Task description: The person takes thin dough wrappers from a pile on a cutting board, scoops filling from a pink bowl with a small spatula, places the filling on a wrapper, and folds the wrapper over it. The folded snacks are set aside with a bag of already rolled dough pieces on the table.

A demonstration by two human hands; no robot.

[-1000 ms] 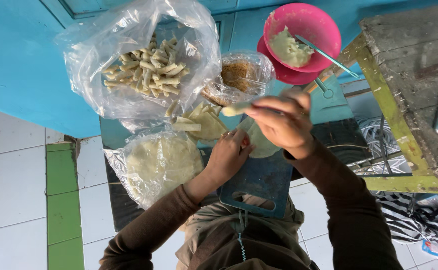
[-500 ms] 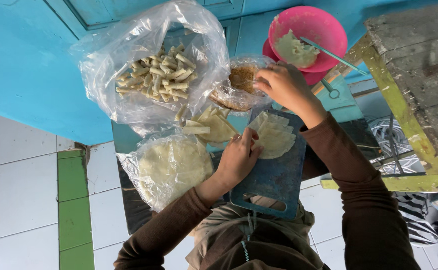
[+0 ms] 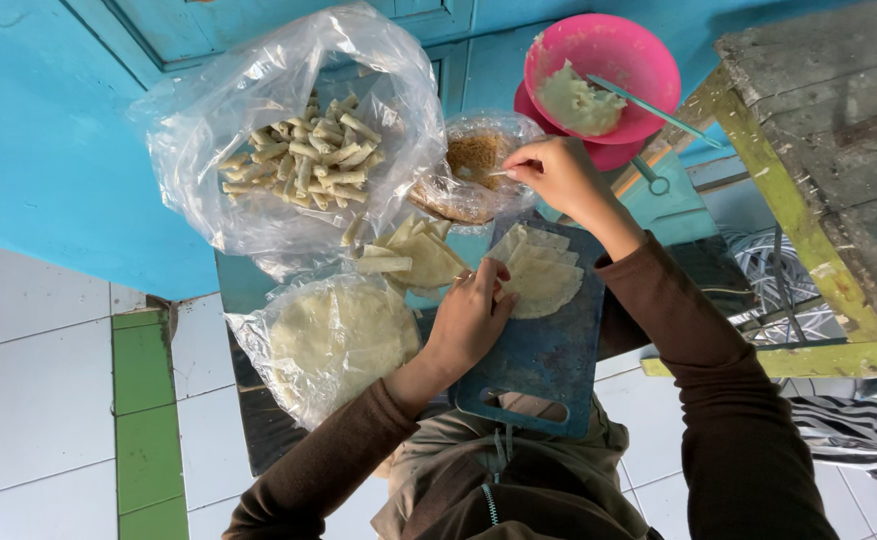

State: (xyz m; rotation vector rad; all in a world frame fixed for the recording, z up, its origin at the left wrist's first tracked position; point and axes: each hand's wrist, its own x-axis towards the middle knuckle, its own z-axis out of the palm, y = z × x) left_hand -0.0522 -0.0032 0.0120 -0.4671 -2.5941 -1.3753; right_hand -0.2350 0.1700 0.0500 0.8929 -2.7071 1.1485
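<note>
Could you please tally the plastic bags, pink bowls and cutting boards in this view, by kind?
Clear plastic bags: 3, one of rolled pastry sticks, one of brown filling, one of flat round wrappers
Pink bowls: 2, a top bowl stacked on a lower bowl
Blue cutting board: 1
Total: 6

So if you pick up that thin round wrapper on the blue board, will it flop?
Probably. The wrapper looks very thin and lies flat on the cutting board, so it would likely droop. It may tear easily. The left hand presses its edge, suggesting it is light and shifts.
</note>
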